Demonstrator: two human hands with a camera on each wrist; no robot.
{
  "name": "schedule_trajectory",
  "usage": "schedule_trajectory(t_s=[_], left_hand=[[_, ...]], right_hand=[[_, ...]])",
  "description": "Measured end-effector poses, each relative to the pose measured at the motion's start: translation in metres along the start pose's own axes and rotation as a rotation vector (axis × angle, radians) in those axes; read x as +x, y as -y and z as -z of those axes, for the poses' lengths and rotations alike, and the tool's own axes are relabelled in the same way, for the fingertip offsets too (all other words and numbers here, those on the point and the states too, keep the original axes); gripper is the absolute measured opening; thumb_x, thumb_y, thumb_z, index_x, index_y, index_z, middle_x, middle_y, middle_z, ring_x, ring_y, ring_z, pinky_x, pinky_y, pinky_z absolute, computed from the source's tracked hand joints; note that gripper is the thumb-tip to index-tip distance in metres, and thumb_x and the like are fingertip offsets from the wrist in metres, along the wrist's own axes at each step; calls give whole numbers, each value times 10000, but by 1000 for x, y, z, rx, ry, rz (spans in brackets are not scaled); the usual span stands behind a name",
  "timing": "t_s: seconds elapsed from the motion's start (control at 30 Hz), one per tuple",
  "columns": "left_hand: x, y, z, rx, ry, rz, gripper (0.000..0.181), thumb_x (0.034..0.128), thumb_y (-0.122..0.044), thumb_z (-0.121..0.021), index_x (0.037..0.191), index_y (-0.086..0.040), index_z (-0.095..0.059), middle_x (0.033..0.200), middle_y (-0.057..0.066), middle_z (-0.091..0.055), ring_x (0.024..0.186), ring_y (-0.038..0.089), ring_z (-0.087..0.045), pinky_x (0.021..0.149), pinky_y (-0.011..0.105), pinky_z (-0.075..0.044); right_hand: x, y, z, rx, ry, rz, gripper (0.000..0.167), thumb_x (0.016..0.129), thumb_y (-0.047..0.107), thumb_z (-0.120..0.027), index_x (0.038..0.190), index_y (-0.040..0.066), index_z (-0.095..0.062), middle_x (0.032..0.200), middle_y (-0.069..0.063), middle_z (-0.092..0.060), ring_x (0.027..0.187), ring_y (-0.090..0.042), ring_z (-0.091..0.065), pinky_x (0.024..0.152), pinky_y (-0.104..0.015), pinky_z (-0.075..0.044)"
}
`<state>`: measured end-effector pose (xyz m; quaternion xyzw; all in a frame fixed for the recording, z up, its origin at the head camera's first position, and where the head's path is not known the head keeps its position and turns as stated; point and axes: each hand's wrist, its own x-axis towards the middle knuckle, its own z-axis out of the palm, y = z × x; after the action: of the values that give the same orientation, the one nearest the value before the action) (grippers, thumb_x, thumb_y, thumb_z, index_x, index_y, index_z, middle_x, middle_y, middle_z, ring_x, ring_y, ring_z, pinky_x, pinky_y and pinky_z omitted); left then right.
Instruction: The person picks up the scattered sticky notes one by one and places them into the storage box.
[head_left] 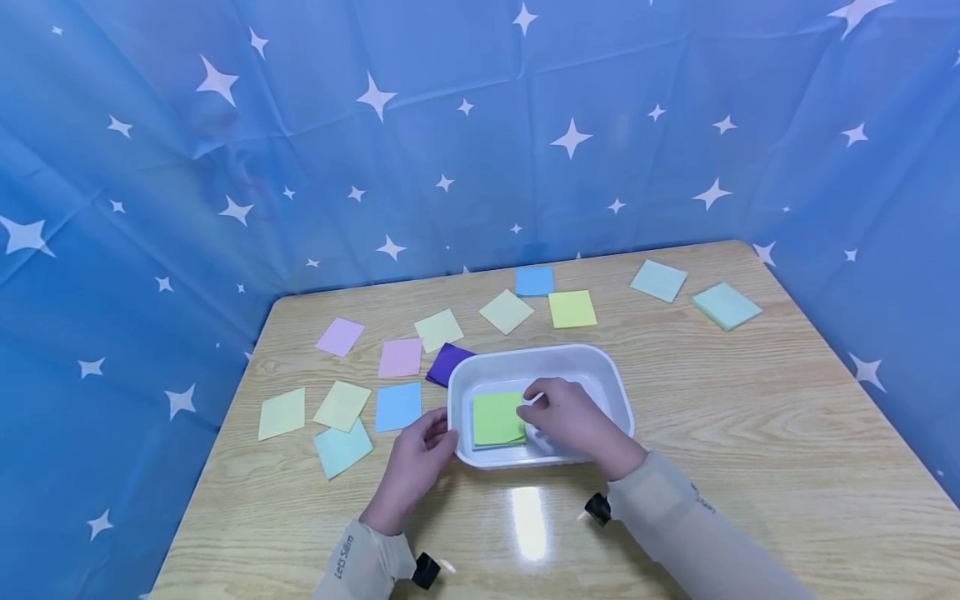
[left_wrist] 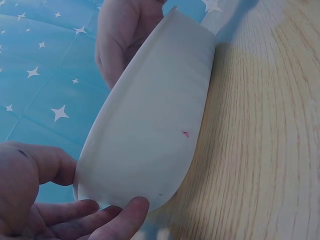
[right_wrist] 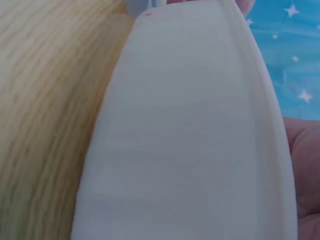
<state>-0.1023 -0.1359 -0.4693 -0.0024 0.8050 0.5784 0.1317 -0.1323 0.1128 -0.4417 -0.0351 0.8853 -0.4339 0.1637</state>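
A white plastic tray (head_left: 540, 367) stands on the wooden table. My left hand (head_left: 420, 462) holds its left end, with fingers against the outer wall and rim, as the left wrist view shows too. Inside the tray lies a green sticky note (head_left: 497, 418) on a bluish one that shows along its lower edge. My right hand (head_left: 573, 417) reaches into the tray, thumb and forefinger pinching the green note's right edge. In the right wrist view the tray's wall (right_wrist: 170, 120) hides those fingertips.
A purple sticky note pad (head_left: 447, 363) lies against the tray's left back corner. Several pink, yellow and blue notes are scattered left of and behind the tray. A pale green pad (head_left: 726, 306) and a pale green note (head_left: 658, 281) lie at the back right. A blue starred curtain (head_left: 480, 142) surrounds the table.
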Motion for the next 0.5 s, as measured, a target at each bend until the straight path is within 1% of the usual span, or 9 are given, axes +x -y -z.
schedule_trajectory(t_s=[0.1, 0.2, 0.33, 0.43, 0.5], left_hand=[[-1, -1, 0, -10, 5, -7, 467, 1025, -158, -593, 1455, 7, -517, 1310, 206, -646, 1177, 306, -666, 870, 268, -629], [-2, -2, 0, -20, 8, -15, 471, 1027, -155, -593, 1455, 22, -511, 1312, 221, -642, 1179, 319, -665, 871, 269, -629], [-2, -2, 0, -25, 7, -17, 470, 1027, -150, -594, 1455, 26, -510, 1314, 227, -641, 1180, 326, -665, 869, 271, -630], [-2, -1, 0, -18, 6, -17, 467, 1026, -144, -591, 1454, 26, -511, 1307, 223, -645, 1173, 320, -669, 867, 275, -632], [-2, -1, 0, -11, 6, -18, 468, 1026, -139, -586, 1456, 29, -507, 1303, 221, -647, 1168, 315, -670, 866, 279, -632]], right_hand=[[0, -2, 6, -10, -18, 31, 253, 942, 235, -662, 1099, 43, -710, 937, -47, -741, 817, -121, -666, 791, -320, -554], [1, -3, 11, 17, -25, 39, 235, 949, 234, -661, 1080, 45, -710, 915, -69, -741, 787, -151, -681, 744, -300, -548], [0, -5, 18, 112, -4, 19, 246, 960, 218, -669, 1098, 16, -693, 908, -139, -739, 767, -229, -710, 690, -319, -593], [-1, -7, 24, 165, 6, 6, 260, 965, 208, -672, 1117, -3, -681, 934, -173, -732, 798, -256, -718, 715, -368, -630], [-2, -9, 29, 181, 6, 1, 269, 969, 208, -672, 1126, -10, -676, 954, -186, -728, 823, -265, -722, 741, -391, -637]])
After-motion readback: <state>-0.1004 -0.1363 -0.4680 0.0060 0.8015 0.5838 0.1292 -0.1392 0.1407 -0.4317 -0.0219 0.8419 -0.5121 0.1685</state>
